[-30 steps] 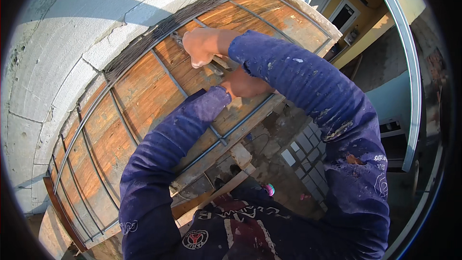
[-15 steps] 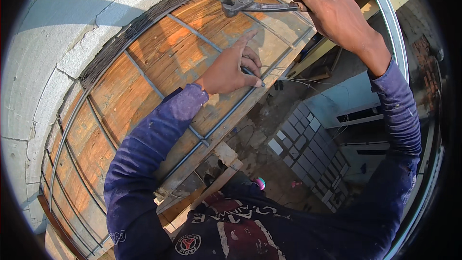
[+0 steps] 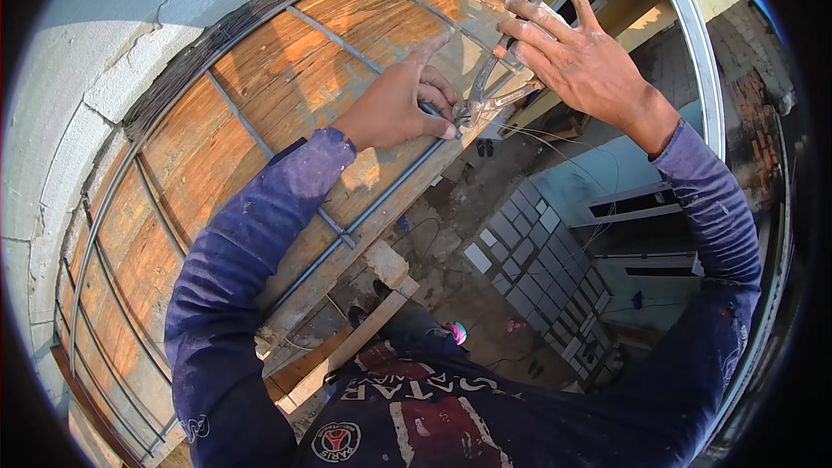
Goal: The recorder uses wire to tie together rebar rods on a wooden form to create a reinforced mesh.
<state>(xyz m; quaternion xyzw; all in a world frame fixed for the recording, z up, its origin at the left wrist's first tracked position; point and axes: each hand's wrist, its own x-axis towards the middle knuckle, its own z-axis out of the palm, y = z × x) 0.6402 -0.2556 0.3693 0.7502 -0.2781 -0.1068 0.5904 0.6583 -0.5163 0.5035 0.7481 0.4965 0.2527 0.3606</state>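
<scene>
My right hand (image 3: 576, 61) holds a pair of end-cutting pincers (image 3: 482, 85) by its spread handles, index finger stretched out. The jaws meet a crossing of steel bars at the board's edge, right beside my left fingertips. My left hand (image 3: 403, 100) is curled round the end of a steel crossbar (image 3: 338, 42), thumb near the crossing and index finger pointing away. Thin tie wires (image 3: 555, 140) trail off to the right from this crossing. A long steel bar (image 3: 394, 186) runs along the edge of the wooden board (image 3: 295, 74); whether the jaws grip wire is too small to tell.
A bundle of thin dark wire (image 3: 204, 65) lies along the pale block wall (image 3: 61, 95). More bars cross the board at left. Beyond its near edge is a drop to ground with grey slabs (image 3: 529, 247). A metal rail (image 3: 693, 43) curves along the right.
My right hand has brought the pincers down and left, from above the board to the bar crossing. My left hand stays at the crossbar's end; the whole view has shifted slightly.
</scene>
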